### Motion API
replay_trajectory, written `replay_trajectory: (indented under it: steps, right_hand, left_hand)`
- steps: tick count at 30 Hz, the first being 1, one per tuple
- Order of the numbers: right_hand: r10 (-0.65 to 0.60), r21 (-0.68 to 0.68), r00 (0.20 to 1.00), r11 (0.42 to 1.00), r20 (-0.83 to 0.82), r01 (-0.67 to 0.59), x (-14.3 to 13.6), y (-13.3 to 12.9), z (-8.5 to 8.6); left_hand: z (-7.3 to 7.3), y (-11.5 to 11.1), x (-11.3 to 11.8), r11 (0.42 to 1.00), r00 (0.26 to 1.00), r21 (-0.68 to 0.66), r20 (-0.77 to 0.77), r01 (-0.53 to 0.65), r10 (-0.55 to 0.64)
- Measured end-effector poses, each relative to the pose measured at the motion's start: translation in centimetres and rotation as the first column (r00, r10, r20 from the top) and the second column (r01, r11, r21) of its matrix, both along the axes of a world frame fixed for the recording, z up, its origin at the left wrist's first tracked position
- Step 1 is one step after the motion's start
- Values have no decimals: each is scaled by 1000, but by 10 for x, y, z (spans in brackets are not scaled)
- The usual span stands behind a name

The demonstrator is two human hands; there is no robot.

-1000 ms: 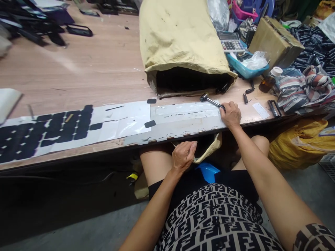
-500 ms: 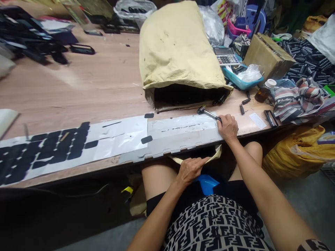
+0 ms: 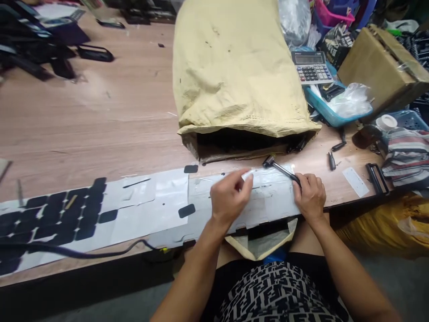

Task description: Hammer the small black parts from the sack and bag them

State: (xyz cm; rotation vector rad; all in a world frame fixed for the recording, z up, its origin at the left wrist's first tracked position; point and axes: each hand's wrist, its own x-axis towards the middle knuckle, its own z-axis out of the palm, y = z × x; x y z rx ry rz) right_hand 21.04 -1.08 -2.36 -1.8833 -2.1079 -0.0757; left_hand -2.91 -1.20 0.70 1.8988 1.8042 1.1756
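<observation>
My right hand [image 3: 310,194] is closed round the grip of a small hammer [image 3: 283,171]. The hammer's dark head lies to the left, just in front of the mouth of a big yellowish sack [image 3: 241,71]. My left hand [image 3: 229,194] is over a pale board [image 3: 268,208] along the table's front edge, fingers curled and thumb close to the forefinger. Whether anything small is pinched there, I cannot make out. Below the board's edge, a cloth bag [image 3: 256,255] hangs open above my lap. Black rounded pads [image 3: 85,210] sit in rows on a white sheet [image 3: 140,214] to the left.
A calculator [image 3: 311,67] rests by a blue basket [image 3: 330,107] at the right, before a cardboard box [image 3: 377,74]. Small black parts [image 3: 331,161], a black frame [image 3: 377,179] and a striped cloth [image 3: 409,156] lie nearby. A dark cable [image 3: 83,255] crosses the lower left.
My left hand has let go of the cloth bag's edge and risen over the board. The bag's mouth now sags lower. My right hand still holds the hammer. The view has shifted closer to the table.
</observation>
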Motion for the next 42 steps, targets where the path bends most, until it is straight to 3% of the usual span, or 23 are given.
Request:
replay_trajectory:
  steps: [2, 5, 8, 11, 15, 18, 22, 24, 26, 30, 35, 39, 42]
  right_hand:
    - [2, -3, 1000, 1000, -10, -2, 0, 1, 1]
    - [-2, -9, 1000, 1000, -19, 1, -1, 1, 2]
    - [-7, -12, 1000, 1000, -20, 6, -1, 1, 3]
    - [-8, -18, 1000, 1000, -18, 8, -1, 1, 4]
    - [-10, -24, 1000, 1000, -9, 10, -1, 1, 5]
    - [-4, -16, 1000, 1000, -2, 4, 0, 0, 5]
    - [8, -8, 1000, 1000, 11, -8, 0, 1, 4]
    - [18, -12, 999, 1000, 29, -18, 0, 3, 5]
    - [28, -37, 998, 999, 49, -27, 0, 6, 7]
    - [56, -125, 998, 991, 43, -50, 3, 4, 15]
    - [81, -155, 980, 982, -184, -110, 8, -30, 20]
    - [158, -115, 876, 965, -456, -235, 6, -63, 23]
    - [160, -94, 813, 963, -560, -254, 1, -78, 26]
  left_hand:
    - [-6, 44, -15, 992, 990, -30, -77, -122, 119]
    - [-22, 94, -29, 994, 977, -62, -198, -94, 80]
    - [-38, 118, -30, 991, 956, -135, -289, 19, -58]
    - [-46, 124, -26, 988, 933, -154, -349, 30, -83]
    - [-39, 114, -25, 992, 927, -128, -374, -14, -35]
    - [-25, 87, -27, 998, 941, -65, -338, 7, -28]
    - [-21, 36, -15, 962, 935, -114, -229, 250, -270]
    - [-28, 16, -3, 925, 910, -165, -187, 342, -370]
    - [-37, 5, 5, 915, 910, -185, -149, 358, -386]
    - [-50, 1, 5, 922, 931, -137, -9, 361, -366]
    - [-54, 4, -2, 927, 933, -107, 76, 360, -353]
    - [-56, 6, -1, 926, 936, -141, 95, 349, -339]
    - [-57, 8, 0, 926, 937, -150, 118, 345, -330]
